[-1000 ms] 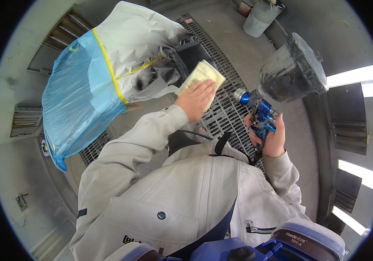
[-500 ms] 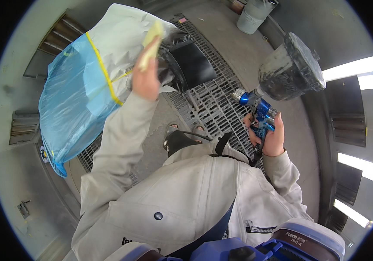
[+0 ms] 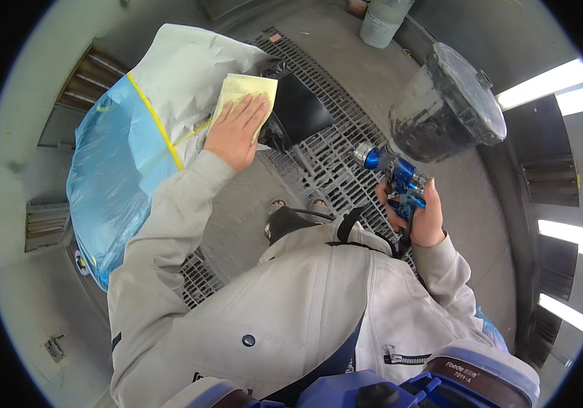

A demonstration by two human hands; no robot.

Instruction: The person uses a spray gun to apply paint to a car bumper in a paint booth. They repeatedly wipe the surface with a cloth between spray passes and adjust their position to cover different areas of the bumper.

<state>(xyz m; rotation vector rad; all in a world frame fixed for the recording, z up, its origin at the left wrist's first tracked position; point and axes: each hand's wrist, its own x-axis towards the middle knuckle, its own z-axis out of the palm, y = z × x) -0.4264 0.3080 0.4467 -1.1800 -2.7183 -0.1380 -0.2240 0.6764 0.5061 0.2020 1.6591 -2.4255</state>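
Note:
My left hand lies nearly flat over a folded pale yellow cloth, which goes with the hand. The cloth is in front of white masking sheet and beside a glossy black panel; whether it touches either I cannot tell. My right hand is wrapped round the grip of a blue and silver spray gun, its thumb up along the back. The gun's nozzle points to the upper left. On top sits a large paint-smeared cup with a lid, tilted to the right.
White masking sheet and blue plastic film, joined by yellow tape, cover a large shape at left. Metal floor grating runs below. A grey bucket stands at the far side. A dark hose hangs near my right hand.
My left hand with the cloth has come down and turned from edge-on to flat, back of the hand up. The spray gun has shifted slightly left and its cup has tipped a little.

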